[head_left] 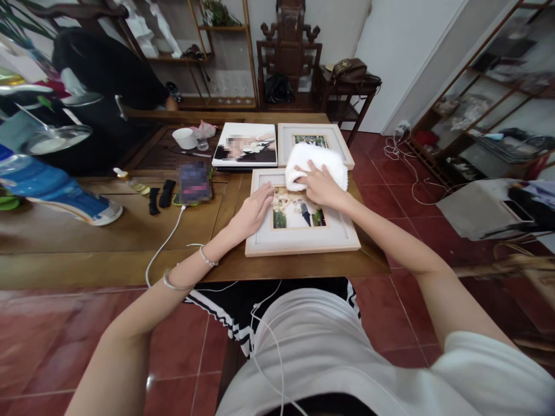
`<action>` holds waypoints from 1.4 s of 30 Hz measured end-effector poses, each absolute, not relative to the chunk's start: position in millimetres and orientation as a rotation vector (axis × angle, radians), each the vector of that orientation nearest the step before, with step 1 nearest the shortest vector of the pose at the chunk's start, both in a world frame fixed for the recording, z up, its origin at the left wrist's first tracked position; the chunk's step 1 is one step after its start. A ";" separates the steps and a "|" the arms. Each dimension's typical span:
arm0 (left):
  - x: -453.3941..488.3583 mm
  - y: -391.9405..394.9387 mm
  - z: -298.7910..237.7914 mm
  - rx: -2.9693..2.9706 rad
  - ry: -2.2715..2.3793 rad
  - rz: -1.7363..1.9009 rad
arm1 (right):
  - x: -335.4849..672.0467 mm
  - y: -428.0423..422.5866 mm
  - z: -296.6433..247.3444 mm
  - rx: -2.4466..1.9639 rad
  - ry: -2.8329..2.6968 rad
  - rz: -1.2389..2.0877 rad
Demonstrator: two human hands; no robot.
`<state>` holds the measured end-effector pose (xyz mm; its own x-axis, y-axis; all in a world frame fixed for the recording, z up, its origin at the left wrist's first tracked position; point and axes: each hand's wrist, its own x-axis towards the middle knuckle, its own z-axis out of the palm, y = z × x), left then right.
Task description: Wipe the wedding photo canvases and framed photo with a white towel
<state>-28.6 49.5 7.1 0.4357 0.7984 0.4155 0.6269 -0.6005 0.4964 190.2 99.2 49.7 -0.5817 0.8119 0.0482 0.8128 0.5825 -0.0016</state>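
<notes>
A light wooden picture frame (260,242) with a small photo (299,214) in its middle lies flat near the table's front edge. My left hand (255,209) rests on its left border, fingers stretched out together and holding nothing. In my right hand (321,184) is a folded white towel (318,159), pressed on the frame's upper right part, with fingers over and into its fold. The towel covers that corner and also overlaps a second picture frame (286,136) lying behind. To the left of that one, a photo panel (245,144) lies on top of something dark.
On the wooden table (203,228) are a phone (193,182) on a white cable, two small black objects (160,197), a dropper bottle (132,182), a white cup (185,138) and a large blue bottle (60,188). A person in black (99,69) sits across at the left.
</notes>
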 end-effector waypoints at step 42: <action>-32.6 52.9 6.7 2.489 1.295 0.751 | 236.7 -38.6 93.0 -1.133 -3.093 0.328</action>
